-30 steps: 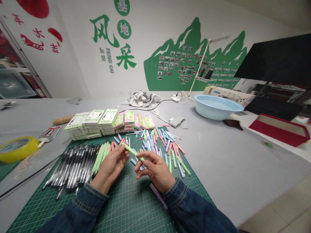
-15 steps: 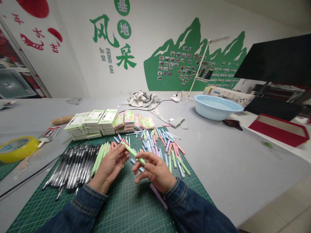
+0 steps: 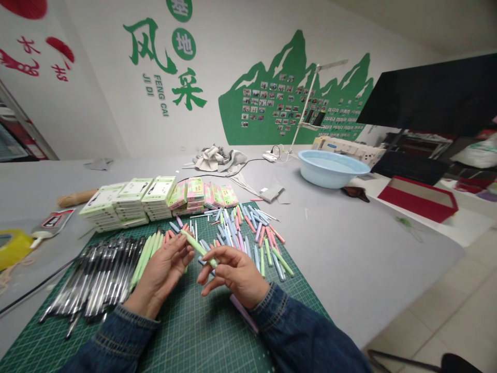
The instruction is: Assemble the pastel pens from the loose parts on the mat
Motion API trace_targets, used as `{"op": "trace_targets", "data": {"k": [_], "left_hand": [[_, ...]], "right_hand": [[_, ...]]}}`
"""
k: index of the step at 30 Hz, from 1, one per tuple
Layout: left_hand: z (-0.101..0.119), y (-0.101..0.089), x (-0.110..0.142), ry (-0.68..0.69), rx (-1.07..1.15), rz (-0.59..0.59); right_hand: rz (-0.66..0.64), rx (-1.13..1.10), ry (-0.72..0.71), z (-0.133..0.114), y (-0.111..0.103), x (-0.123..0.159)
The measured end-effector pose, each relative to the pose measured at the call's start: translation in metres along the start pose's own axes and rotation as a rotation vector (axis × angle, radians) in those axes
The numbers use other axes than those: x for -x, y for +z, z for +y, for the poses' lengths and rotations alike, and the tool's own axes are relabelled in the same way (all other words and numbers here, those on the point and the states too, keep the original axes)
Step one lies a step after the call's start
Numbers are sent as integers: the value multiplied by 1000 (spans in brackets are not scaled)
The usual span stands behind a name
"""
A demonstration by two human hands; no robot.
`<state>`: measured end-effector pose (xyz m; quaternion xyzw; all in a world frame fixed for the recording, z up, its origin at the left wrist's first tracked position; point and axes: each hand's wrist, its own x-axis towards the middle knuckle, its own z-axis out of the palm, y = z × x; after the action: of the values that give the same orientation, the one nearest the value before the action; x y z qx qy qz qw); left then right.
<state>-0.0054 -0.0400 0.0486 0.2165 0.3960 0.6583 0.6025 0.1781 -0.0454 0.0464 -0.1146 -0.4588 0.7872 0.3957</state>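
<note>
1. At far left, a roll of yellow tape (image 3: 15, 248) is lying on the grey table (image 3: 349, 254).
2. Next, black-and-clear pens (image 3: 97, 274) are crowding the green mat (image 3: 182, 336), green pens (image 3: 147, 251) lining up beside them.
3. Here the left hand (image 3: 165, 267) is pinching the far end of one light-green pen (image 3: 196, 245), fingers half curled!
4. That pen is slanting above the mat, between both hands.
5. The right hand (image 3: 235, 274) is holding its near end, lower fingers spreading loosely.
6. Beyond, pastel pens (image 3: 236, 228) are lying jumbled.
7. Farther right, a blue basin (image 3: 332, 173) is sitting.
</note>
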Motion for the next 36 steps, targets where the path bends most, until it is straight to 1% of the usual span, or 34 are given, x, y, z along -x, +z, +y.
{"op": "trace_targets", "data": {"k": [2, 4, 6, 7, 9, 11, 13, 15, 17, 20, 21, 22, 23, 25, 27, 29, 31, 33, 34, 35, 36], "left_hand": [[2, -1, 0, 14, -25, 10], [5, -1, 0, 32, -74, 3], [10, -1, 1, 55, -147, -27], [11, -1, 2, 65, -188, -53], [13, 0, 4, 80, -287, -127], [12, 2, 7, 99, -418, -230], [8, 4, 9, 131, -547, -320], [3, 7, 10, 176, -635, -352], [-2, 10, 11, 250, -692, -307], [-5, 17, 14, 396, -768, -154], [-5, 19, 14, 422, -793, -111], [-4, 20, 15, 424, -814, -89], [-3, 21, 15, 393, -823, -91], [0, 20, 14, 261, -779, -149], [3, 16, 12, 102, -682, -225], [4, 12, 9, 17, -612, -265], [2, 10, 8, 48, -594, -220], [1, 12, 8, 126, -597, -128], [0, 14, 9, 145, -597, -100], [1, 15, 10, 136, -590, -100], [2, 17, 11, 101, -577, -131]], "right_hand": [[-6, -6, 8, 0, -2, 0], [-61, -26, 53, -1, -3, 0], [-117, -55, 103, -4, -4, 0], [-125, -71, 124, -5, -4, 0], [-96, -93, 158, -4, -5, 0], [-78, -87, 207, 0, -7, -1], [-92, -68, 237, 7, -8, -2], [-65, -63, 222, 14, -7, -3], [11, -49, 192, 18, -5, -5], [157, 13, 160, 21, -1, -6], [191, 31, 157, 21, -1, -6], [208, 42, 155, 21, 0, -7], [208, 47, 153, 21, 0, -7], [184, 46, 147, 19, -1, -7], [177, 43, 135, 17, -2, -7], [182, 53, 139, 16, -2, -6], [192, 77, 144, 15, -2, -6], [198, 97, 147, 15, -1, -6], [205, 98, 147, 16, -1, -6], [211, 95, 149, 16, -1, -6], [217, 91, 150, 16, -2, -6]]}}
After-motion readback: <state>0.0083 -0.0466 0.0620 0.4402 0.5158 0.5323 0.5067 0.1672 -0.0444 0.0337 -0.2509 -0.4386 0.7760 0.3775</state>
